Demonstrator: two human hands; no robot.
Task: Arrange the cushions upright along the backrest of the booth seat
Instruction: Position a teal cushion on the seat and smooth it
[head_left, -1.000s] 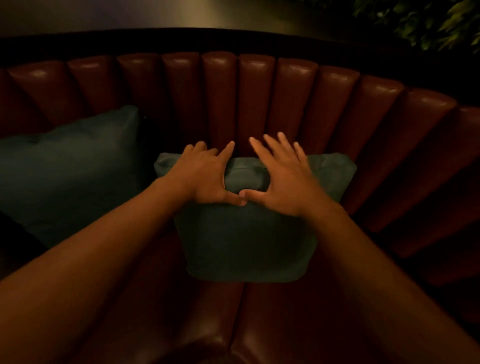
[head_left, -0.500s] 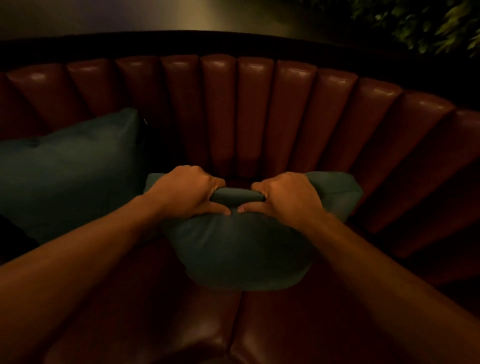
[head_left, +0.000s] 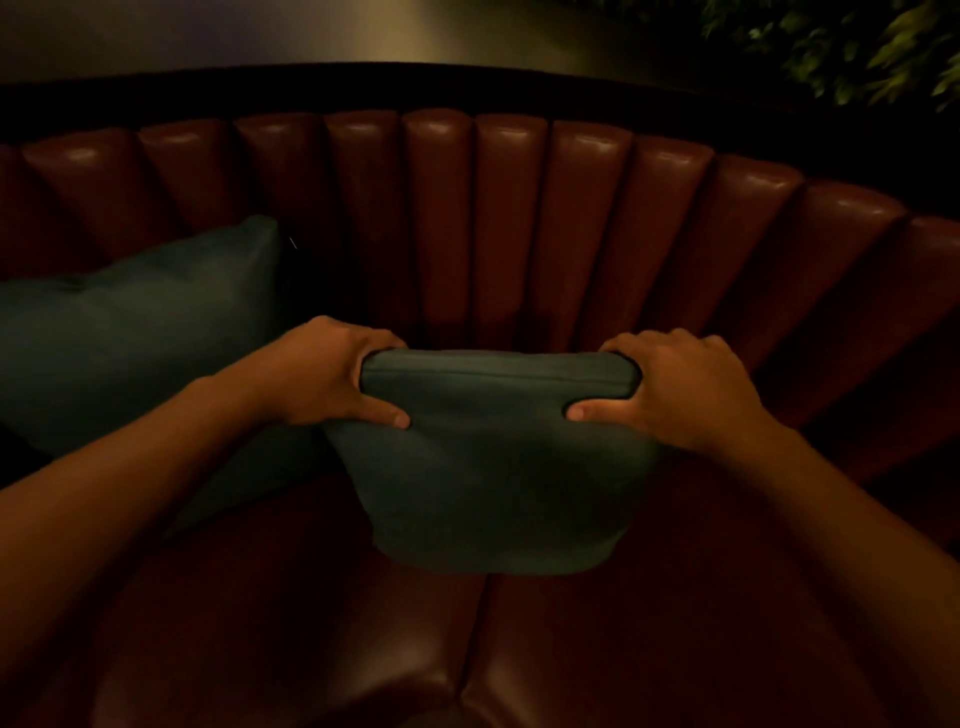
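**Both hands gripping the top corners of the centre cushion**

Both forearms entered from the lower corners of the frame and converged toward the middle. The left hand (head_left: 322, 376) clamped the upper left corner of the dark teal cushion (head_left: 498, 467): its thumb lay across the front face, and its fingers curled over the top edge and out of sight behind it. The right hand (head_left: 680, 387) mirrored this at the upper right corner, thumb forward, fingers wrapped over the top seam. Both grips were tight, bunching the fabric between them.

The cushion sat at the centre of the frame, its lower edge toward the red-brown seat (head_left: 519, 649). Its top edge stood forward of the channelled backrest (head_left: 509, 218), with a dark gap between.

A second teal cushion (head_left: 130, 332) leaned against the backrest at the left of the frame, partly behind the left forearm. Foliage (head_left: 857, 47) showed in the upper right corner.
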